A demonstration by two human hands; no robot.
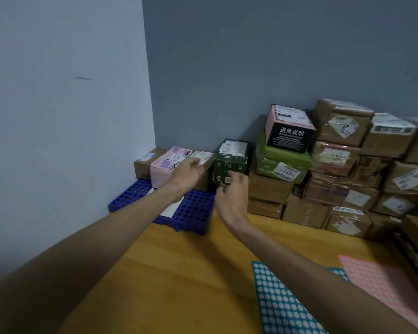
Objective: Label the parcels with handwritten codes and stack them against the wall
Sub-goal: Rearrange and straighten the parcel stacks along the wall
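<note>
While near one green parcel (231, 160), two hands (188, 175) (232, 200) above one blue pallet (196, 210).

You're holding both bare arms stretched forward, forearms converging. Your left hand (187, 173) is hanging palm-down, wrist slightly bent, fingers loosely spread and relaxed. Your right hand (232, 196) is sitting just beside it, a bit lower, back toward camera, fingers curling upward; can't tell if they're pinching anything.
</note>
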